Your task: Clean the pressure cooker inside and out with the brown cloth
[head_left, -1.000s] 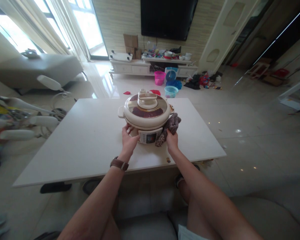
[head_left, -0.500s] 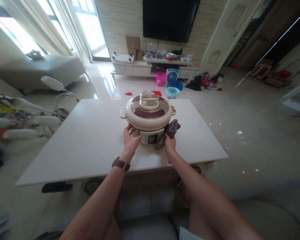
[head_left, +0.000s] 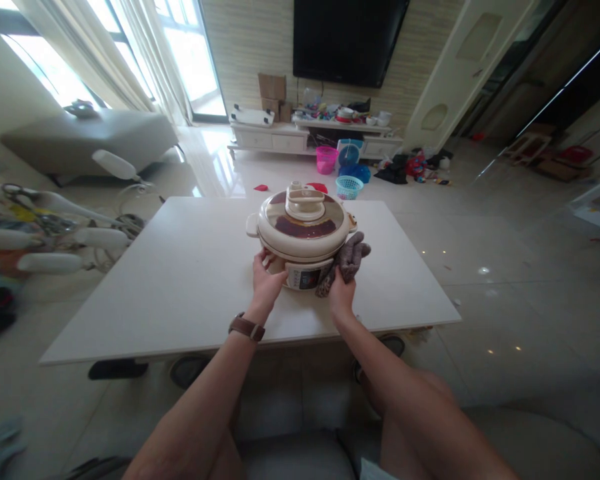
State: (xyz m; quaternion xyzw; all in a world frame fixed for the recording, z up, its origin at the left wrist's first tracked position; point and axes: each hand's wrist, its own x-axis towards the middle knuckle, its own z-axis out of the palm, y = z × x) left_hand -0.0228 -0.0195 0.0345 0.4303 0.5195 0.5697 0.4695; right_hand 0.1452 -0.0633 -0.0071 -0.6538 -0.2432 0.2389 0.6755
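Observation:
A cream electric pressure cooker (head_left: 305,249) with a brown, shiny lid stands upright on the white table (head_left: 190,280). Its small control panel (head_left: 310,276) faces me. My left hand (head_left: 267,280), a brown-strapped watch on its wrist, curves against the cooker's lower left side, thumb near the panel and fingertips partly hidden under the rim. In my right hand (head_left: 341,293) is a bunched brown patterned cloth (head_left: 353,257), pressed against the cooker's right side next to the panel. Most of that hand's fingers are hidden behind the cloth.
Beyond the table, a light-blue basket (head_left: 349,187) and a pink bin (head_left: 326,160) stand on the tiled floor. A low white cabinet (head_left: 270,141) holds bowls and clutter. White-armed equipment (head_left: 55,263) is at the left. The table's front edge lies close to my knees.
The whole view has shifted slightly. The cloth in my right hand has moved a little and its folds look different. My left hand stays at the cooker's side.

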